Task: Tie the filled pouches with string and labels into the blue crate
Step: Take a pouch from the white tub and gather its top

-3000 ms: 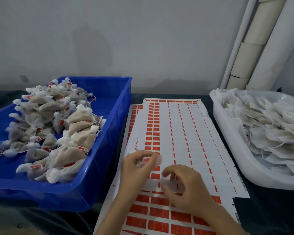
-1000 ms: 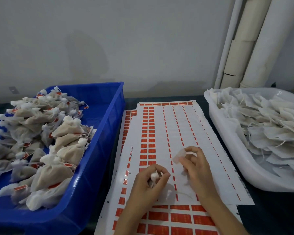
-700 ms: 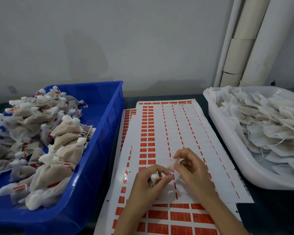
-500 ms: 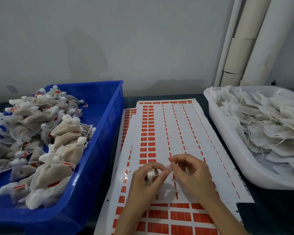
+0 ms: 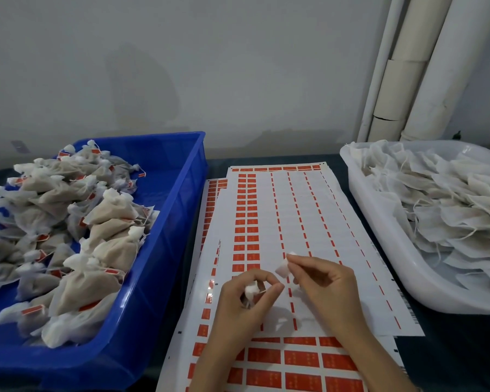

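Note:
My left hand (image 5: 245, 299) is closed around the gathered white neck of a pouch (image 5: 251, 290), low in the middle of the view. Just to its right, my right hand (image 5: 323, 287) pinches a small pale label (image 5: 283, 269) between thumb and forefinger, a short gap from the pouch. Both hands hover over sheets of red labels (image 5: 277, 222). The blue crate (image 5: 178, 193) on the left holds several tied, filled pouches (image 5: 108, 213) with red tags.
A white tub (image 5: 379, 230) on the right is heaped with flat untied pouches (image 5: 447, 205) and loose strings. White pipes (image 5: 413, 66) run up the wall at the back right. The label sheets lie on a dark table.
My right hand lifted a label off the sheet, brought it in against the pouch in my left hand, and has now drawn it slightly up and away. The left hand stayed closed on the pouch.

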A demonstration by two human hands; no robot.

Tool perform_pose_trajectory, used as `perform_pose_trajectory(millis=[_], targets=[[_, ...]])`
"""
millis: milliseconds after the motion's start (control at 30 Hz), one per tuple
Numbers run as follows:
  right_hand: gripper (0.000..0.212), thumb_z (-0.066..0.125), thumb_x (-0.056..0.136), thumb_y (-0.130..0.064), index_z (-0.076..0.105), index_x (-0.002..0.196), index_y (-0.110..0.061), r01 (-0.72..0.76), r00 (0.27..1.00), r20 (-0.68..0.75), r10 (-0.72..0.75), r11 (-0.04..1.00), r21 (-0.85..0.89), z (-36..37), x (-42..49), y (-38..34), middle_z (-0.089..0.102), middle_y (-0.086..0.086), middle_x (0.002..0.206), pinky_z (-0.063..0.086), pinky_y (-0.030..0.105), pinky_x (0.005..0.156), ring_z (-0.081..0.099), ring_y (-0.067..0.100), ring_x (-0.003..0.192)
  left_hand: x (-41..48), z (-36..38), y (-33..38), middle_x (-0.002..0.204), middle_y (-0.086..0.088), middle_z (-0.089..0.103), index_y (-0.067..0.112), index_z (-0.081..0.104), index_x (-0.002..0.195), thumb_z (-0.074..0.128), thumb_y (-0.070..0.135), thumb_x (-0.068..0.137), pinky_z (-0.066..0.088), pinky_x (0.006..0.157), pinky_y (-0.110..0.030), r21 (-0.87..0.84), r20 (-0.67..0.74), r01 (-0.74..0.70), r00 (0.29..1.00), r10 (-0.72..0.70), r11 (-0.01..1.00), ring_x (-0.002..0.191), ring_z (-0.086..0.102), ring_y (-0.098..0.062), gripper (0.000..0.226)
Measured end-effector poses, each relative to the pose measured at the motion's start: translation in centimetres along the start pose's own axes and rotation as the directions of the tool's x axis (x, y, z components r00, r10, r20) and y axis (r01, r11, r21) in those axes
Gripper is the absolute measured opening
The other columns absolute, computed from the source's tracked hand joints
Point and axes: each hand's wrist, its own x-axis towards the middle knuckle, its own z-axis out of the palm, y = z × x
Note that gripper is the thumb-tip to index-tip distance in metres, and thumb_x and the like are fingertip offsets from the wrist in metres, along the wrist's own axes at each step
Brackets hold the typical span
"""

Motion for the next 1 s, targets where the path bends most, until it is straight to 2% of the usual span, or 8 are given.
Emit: perform_pose_trajectory(millis=[133,200,267,433,500,733,867,1000], targets=[[0.036,0.07,0.077,-0.027,0.061,0.101,-0.051,0.004,0.999,0.04,-0.005,1.0,0.03,0.07,-0.05,0.06,0.068,-0.031,0.082,0.052,0.01,0.073,0.065,-0.002,0.088,-0.07,-0.06,0.06,0.085,0.023,0.068,0.045,0.067,0.082,0.067,0.045,0.078,0.046,0.074,-0.007,-0.007,0.077,-0.006,0.997,0.006,1.0,0.089,0.062,-0.002,0.004],[0.057,0.069,0.079,-0.025,0.047,0.126,-0.05,0.007,0.996,0.089,-0.014,0.996,0.084,0.09,-0.1,0.1,0.07,-0.017,0.076,0.052,0.01,0.072,0.067,0.005,0.078,-0.11,-0.1,0.03,0.085,0.02,0.069,0.043,0.068,0.085,0.068,0.042,0.08,0.047,0.076,-0.009,-0.028,0.126,-0.019,0.992,0.023,0.999,0.089,0.063,-0.006,0.006],[0.069,0.072,0.08,-0.023,0.036,0.134,-0.048,-0.02,0.994,0.113,0.009,0.995,0.096,0.06,-0.09,0.24,0.071,-0.013,0.076,0.052,0.009,0.071,0.068,0.006,0.074,-0.15,-0.12,0.07,0.085,0.019,0.069,0.041,0.068,0.086,0.067,0.043,0.079,0.048,0.076,-0.01,-0.032,0.134,-0.02,0.991,0.024,0.999,0.088,0.063,-0.007,0.007],[0.024,0.074,0.077,-0.025,0.064,0.09,-0.041,-0.05,0.984,0.172,0.048,0.999,0.008,0.03,0.11,0.23,0.068,-0.029,0.082,0.05,0.007,0.064,0.065,-0.005,0.081,0.08,-0.04,-0.07,0.085,0.023,0.068,0.036,0.067,0.08,0.067,0.043,0.075,0.048,0.071,-0.008,0.011,0.013,-0.008,1.0,0.008,1.0,0.087,0.063,-0.003,0.008],[0.017,0.073,0.077,-0.025,0.068,0.087,-0.037,-0.079,0.974,0.217,0.069,0.996,0.037,-0.14,0.18,0.15,0.069,-0.028,0.084,0.049,0.007,0.064,0.065,-0.004,0.083,0.2,-0.02,-0.13,0.084,0.024,0.067,0.034,0.067,0.079,0.067,0.044,0.073,0.047,0.069,-0.005,0.02,-0.049,0.014,0.999,-0.013,1.0,0.087,0.062,-0.001,0.011],[0.013,0.072,0.078,-0.026,0.072,0.089,-0.033,-0.154,0.951,0.281,0.13,0.986,0.063,-0.56,0.23,-0.15,0.07,-0.024,0.086,0.049,0.007,0.067,0.065,-0.004,0.087,0.19,0.02,-0.25,0.085,0.027,0.066,0.033,0.065,0.077,0.071,0.034,0.077,0.045,0.067,-0.002,0.051,-0.077,0.046,0.996,-0.042,0.998,0.089,0.061,0.002,0.007],[0.023,0.068,0.069,-0.043,0.072,0.089,-0.033,-0.176,0.943,0.296,0.153,0.983,0.054,-0.55,0.25,-0.43,0.071,-0.024,0.087,0.05,0.009,0.069,0.065,-0.003,0.088,0.29,-0.04,-0.31,0.084,0.024,0.066,0.031,0.065,0.079,0.072,0.026,0.08,0.045,0.067,-0.003,0.059,-0.089,0.056,0.995,-0.05,0.997,0.088,0.061,0.001,0.009],[0.024,0.066,0.066,-0.046,0.071,0.087,-0.036,-0.187,0.934,0.321,0.158,0.98,0.062,-0.68,0.18,-0.56,0.071,-0.024,0.086,0.051,0.009,0.068,0.065,-0.003,0.086,0.45,-0.02,-0.56,0.084,0.024,0.066,0.029,0.065,0.082,0.072,0.027,0.08,0.046,0.067,-0.003,0.064,-0.088,0.084,0.993,-0.078,0.994,0.087,0.061,0.003,0.007]])
